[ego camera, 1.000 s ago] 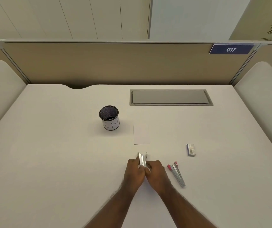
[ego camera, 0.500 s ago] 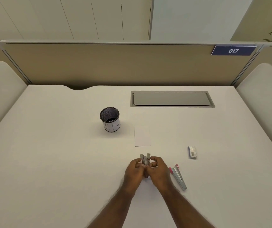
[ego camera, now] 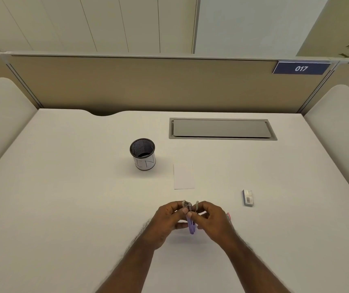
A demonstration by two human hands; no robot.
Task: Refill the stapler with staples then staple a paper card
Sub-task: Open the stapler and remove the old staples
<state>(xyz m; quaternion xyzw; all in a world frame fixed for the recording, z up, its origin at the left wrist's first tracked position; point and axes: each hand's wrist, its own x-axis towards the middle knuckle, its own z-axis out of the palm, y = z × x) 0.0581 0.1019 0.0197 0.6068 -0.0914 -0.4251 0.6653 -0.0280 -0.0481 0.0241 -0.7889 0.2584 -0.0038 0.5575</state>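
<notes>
Stapler (ego camera: 191,226), lilac and hinged open, held low centre of the frame above the desk (ego camera: 63,208), pinched between left hand (ego camera: 165,220) and right hand (ego camera: 213,222), both closed on it. Probably light and rigid but sprung, so best gripped along the body sides, clear of the magazine. Paper card (ego camera: 183,176) flat just above, staple box (ego camera: 248,197) at right

The small purple stapler (ego camera: 191,226) is mostly covered by both hands; a red-tipped object (ego camera: 228,215) (identity unclear) peeks behind the right hand (ego camera: 212,220).

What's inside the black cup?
The cup looks empty: only dark mesh wall and a shadowed bottom show. Its near wall hides part of the bottom, so something small could lie there.
</notes>
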